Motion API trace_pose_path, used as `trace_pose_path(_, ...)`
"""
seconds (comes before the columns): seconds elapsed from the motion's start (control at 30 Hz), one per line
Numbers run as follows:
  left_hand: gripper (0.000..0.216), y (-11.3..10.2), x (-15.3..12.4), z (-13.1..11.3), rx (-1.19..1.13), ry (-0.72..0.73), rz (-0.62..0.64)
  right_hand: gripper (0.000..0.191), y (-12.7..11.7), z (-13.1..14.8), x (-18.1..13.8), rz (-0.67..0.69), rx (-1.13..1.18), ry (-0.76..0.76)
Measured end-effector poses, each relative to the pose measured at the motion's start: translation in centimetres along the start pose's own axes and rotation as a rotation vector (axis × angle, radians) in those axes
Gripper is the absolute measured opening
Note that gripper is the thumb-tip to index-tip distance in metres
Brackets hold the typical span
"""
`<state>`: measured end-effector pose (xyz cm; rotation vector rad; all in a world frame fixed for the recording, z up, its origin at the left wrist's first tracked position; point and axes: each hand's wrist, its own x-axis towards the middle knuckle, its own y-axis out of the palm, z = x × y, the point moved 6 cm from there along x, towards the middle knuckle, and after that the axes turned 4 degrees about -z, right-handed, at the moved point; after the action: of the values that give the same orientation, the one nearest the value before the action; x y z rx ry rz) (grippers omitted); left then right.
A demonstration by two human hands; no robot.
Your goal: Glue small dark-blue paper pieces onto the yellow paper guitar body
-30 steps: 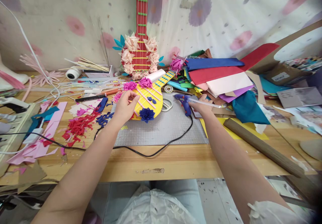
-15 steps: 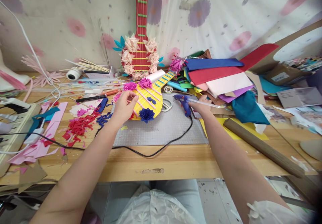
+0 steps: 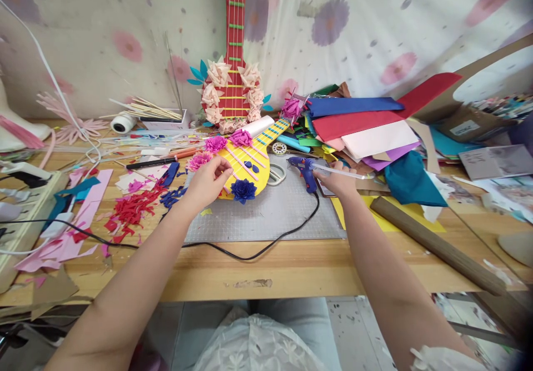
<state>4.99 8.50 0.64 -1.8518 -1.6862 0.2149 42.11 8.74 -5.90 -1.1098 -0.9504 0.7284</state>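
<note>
My left hand (image 3: 207,182) is over the left side of a yellow paper guitar (image 3: 261,179), thumb and fingertips pinched together; anything between them is too small to make out. Pink paper flowers (image 3: 216,144) and a dark blue paper flower (image 3: 244,191) decorate the guitar body, along with pink strips and small blue petal shapes (image 3: 251,166). To the right, a blue hot glue gun (image 3: 307,175) lies on the grey cutting mat (image 3: 266,221), its clear glue stick (image 3: 339,171) pointing right. My right hand (image 3: 341,181) is just behind it, fingers partly hidden, so its grip is unclear.
A red paper guitar (image 3: 235,90) with peach flowers leans at the back. Red paper scraps (image 3: 135,207) lie left, coloured paper sheets (image 3: 366,132) right. The black cord (image 3: 250,258) loops across the front; a brown roll (image 3: 433,243) lies right. Scissors (image 3: 276,174) sit beside the yellow guitar.
My left hand has shifted slightly right and down over the guitar. My right hand has moved slightly right at the glue gun's rear, and the gun stays in place.
</note>
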Motion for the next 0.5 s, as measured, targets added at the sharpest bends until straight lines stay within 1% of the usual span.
trace_pose_path(0.03,0.016,0.3,-0.3,-0.1,0.033,0.005,0.057,0.049,-0.8,-0.2,-0.7,0.000,-0.028,0.006)
trace_pose_path(0.07,0.018,0.6,-0.5,-0.2,0.082,0.014,0.114,0.041,-1.4,-0.2,-1.5,0.037,-0.034,-0.008)
trace_pose_path(0.1,0.020,0.8,-0.8,-0.3,0.147,0.027,0.165,0.031,-1.9,-0.2,-2.4,0.107,-0.021,-0.013)
trace_pose_path(0.13,0.023,1.2,-1.0,-0.4,0.218,0.045,0.212,0.025,-2.2,0.0,-3.4,0.188,-0.001,-0.015)
trace_pose_path(0.2,0.026,1.8,-1.3,-0.7,0.334,0.096,0.284,0.027,-2.8,1.2,-5.2,0.330,0.046,-0.056)
trace_pose_path(0.27,0.021,2.4,-1.4,-0.9,0.397,0.147,0.316,0.024,-3.2,3.7,-6.6,0.376,0.125,-0.173)
trace_pose_path(0.33,0.013,2.7,-1.4,-1.0,0.417,0.182,0.315,0.018,-3.1,6.6,-7.3,0.378,0.251,-0.278)
trace_pose_path(0.4,0.012,2.8,-1.3,-1.0,0.397,0.184,0.303,0.014,-2.7,9.4,-7.3,0.329,0.332,-0.351)
trace_pose_path(0.47,0.013,2.5,-1.2,-0.8,0.352,0.168,0.290,0.015,-2.0,11.8,-6.8,0.267,0.369,-0.423)
trace_pose_path(0.5,0.013,2.3,-1.1,-0.7,0.331,0.160,0.272,0.019,-1.5,12.7,-6.4,0.230,0.348,-0.445)
